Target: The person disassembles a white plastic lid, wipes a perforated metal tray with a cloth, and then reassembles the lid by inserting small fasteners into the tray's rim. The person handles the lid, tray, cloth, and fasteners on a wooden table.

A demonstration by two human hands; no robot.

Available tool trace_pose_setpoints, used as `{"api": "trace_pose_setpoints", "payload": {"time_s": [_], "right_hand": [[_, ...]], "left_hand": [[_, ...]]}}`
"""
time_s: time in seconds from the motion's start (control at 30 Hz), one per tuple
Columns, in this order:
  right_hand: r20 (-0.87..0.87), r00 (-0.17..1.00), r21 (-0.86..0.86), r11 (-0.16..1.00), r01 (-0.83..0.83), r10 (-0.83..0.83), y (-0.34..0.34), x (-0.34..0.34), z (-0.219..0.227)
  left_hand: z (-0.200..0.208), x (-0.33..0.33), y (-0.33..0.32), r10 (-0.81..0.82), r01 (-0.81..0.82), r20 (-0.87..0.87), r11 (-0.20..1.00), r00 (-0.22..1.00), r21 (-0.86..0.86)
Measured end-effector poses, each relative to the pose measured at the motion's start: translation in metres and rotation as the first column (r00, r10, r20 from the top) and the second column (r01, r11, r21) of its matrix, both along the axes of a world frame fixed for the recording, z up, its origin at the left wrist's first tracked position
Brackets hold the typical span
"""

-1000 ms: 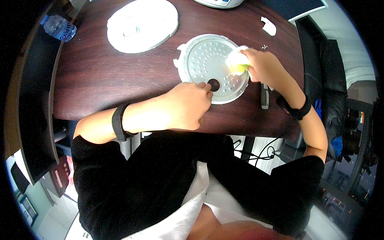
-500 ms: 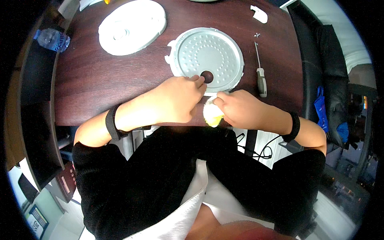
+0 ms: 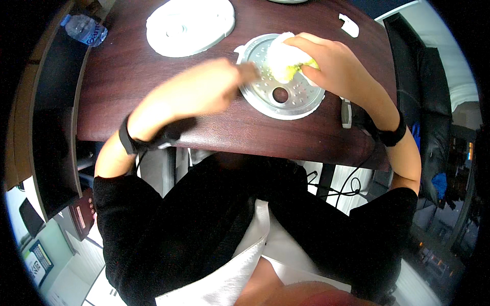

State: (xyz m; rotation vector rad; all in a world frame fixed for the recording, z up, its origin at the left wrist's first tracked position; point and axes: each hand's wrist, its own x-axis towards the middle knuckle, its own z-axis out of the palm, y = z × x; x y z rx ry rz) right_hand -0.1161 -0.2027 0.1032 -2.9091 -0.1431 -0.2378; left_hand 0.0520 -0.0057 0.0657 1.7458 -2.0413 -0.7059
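A round silvery metal disc (image 3: 287,109) with raised dimples and one hole near its front edge lies on the dark wooden table (image 3: 214,130). My right hand (image 3: 334,64) is closed on a fluffy white and yellow cloth (image 3: 283,60), which covers the upper right part of the disc. Beside the disc's left rim is my left hand (image 3: 217,84); motion smears its fingers, so their grip and any contact with the rim cannot be made out.
A white oval lid-like part (image 3: 191,28) sits at the far left. Under my right wrist shows a grey screwdriver handle (image 3: 346,113). A small white plastic piece (image 3: 349,25) lies at the far right. Past the table's left edge is a water bottle (image 3: 86,30).
My right hand has carried the cloth from the disc's front edge up onto its face. My left hand has shifted away from beside the hole to the disc's left rim. The view has shifted slightly.
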Motion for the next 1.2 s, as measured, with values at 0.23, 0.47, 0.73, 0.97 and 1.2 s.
{"api": "trace_pose_setpoints", "payload": {"time_s": [0.23, 0.47, 0.73, 0.97, 1.2], "right_hand": [[0.072, 0.986, -0.064, 0.987, -0.145, 0.15, 0.012, 0.026, -0.039], [-0.08, 0.991, 0.046, 0.993, -0.104, 0.108, 0.039, 0.042, -0.066], [-0.078, 0.966, 0.009, 0.969, -0.248, 0.248, 0.057, 0.0, -0.058], [-0.223, 0.96, -0.127, 0.971, -0.2, 0.169, 0.039, -0.065, -0.054], [-0.222, 0.973, -0.25, 0.968, 0.003, -0.061, 0.01, -0.09, -0.04]], "left_hand": [[-0.017, 0.064, -0.065, -0.066, 0.08, 0.11, 0.989, 0.992, -0.125], [-0.021, 0.05, -0.091, -0.174, 0.165, 0.28, 0.985, 0.944, 0.055], [-0.03, 0.049, -0.083, 0.009, 0.06, 0.4, 0.985, 0.917, -0.159], [-0.05, 0.047, -0.093, 0.009, 0.101, 0.44, 0.969, 0.898, -0.226], [-0.047, 0.056, -0.088, 0.006, 0.1, 0.437, 0.971, 0.9, -0.218]]}}
